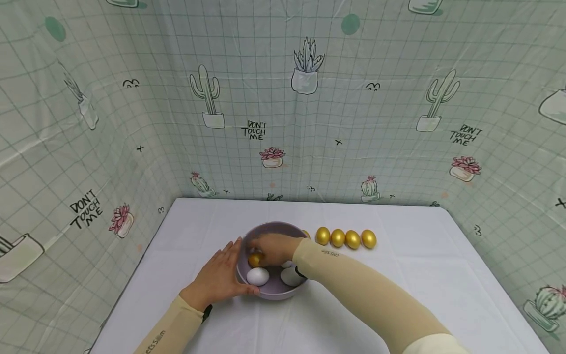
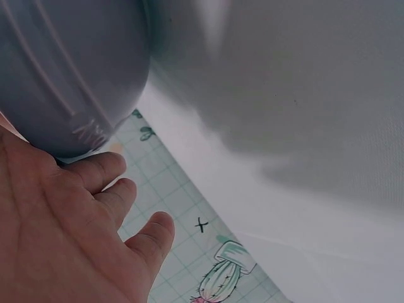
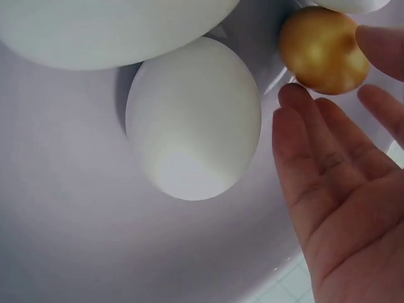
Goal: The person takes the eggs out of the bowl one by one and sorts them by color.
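A purple bowl stands on the white-covered table, with a golden egg and several white eggs inside, one white egg near its front left. My right hand reaches into the bowl. In the right wrist view its fairly straight fingers and thumb lie around the golden egg, the thumb at its edge; firm contact cannot be made out. My left hand rests against the bowl's left side with fingers spread and thumb along the front. The left wrist view shows its fingers beside the bowl's outer wall.
Right of the bowl, several golden eggs lie in a row on the table. Another golden egg is partly hidden behind the right sleeve. A cactus-printed cloth encloses the table's back and sides.
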Motion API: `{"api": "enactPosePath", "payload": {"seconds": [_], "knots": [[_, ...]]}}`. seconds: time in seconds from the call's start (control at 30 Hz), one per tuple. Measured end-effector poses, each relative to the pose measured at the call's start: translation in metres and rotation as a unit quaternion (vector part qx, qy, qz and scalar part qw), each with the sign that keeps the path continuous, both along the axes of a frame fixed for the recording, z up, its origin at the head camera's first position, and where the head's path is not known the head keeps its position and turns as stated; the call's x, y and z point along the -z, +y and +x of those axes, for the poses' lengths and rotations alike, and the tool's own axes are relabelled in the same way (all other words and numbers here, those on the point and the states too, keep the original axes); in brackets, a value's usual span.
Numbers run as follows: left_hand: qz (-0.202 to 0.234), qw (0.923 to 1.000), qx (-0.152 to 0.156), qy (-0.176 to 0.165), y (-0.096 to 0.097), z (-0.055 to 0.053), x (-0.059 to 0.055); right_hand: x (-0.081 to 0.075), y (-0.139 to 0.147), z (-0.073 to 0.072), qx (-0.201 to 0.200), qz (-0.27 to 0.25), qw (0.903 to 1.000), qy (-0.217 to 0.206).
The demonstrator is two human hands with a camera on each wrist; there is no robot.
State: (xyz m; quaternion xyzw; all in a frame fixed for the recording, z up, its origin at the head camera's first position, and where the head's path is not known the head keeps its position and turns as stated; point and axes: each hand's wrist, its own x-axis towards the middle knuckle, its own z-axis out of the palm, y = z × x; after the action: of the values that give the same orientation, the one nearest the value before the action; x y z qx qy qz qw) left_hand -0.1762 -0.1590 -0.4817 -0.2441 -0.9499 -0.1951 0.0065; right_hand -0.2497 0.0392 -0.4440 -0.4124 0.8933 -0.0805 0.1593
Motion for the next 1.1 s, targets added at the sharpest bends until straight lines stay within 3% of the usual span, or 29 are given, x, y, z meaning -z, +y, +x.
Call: {"api": "enactPosePath", "payload": {"seconds": [0.17,0.57,1.1], "knots": [[0.0,1.0,0.001,0.002,-0.0011,0.0,-0.0008,0.0009,0.0005,0.0009,-0.014,0.007,0.9998,-0.016],[0.001,1.0,0.001,-0.009,-0.0007,0.0001,-0.0016,-0.0005,-0.0024,0.0054,-0.023,0.005,0.9997,-0.008],[0.007,0.9999,0.007,0.009,-0.0008,-0.001,-0.0038,-0.0008,-0.0028,0.0008,-0.027,0.01,0.9996,0.005]]}}
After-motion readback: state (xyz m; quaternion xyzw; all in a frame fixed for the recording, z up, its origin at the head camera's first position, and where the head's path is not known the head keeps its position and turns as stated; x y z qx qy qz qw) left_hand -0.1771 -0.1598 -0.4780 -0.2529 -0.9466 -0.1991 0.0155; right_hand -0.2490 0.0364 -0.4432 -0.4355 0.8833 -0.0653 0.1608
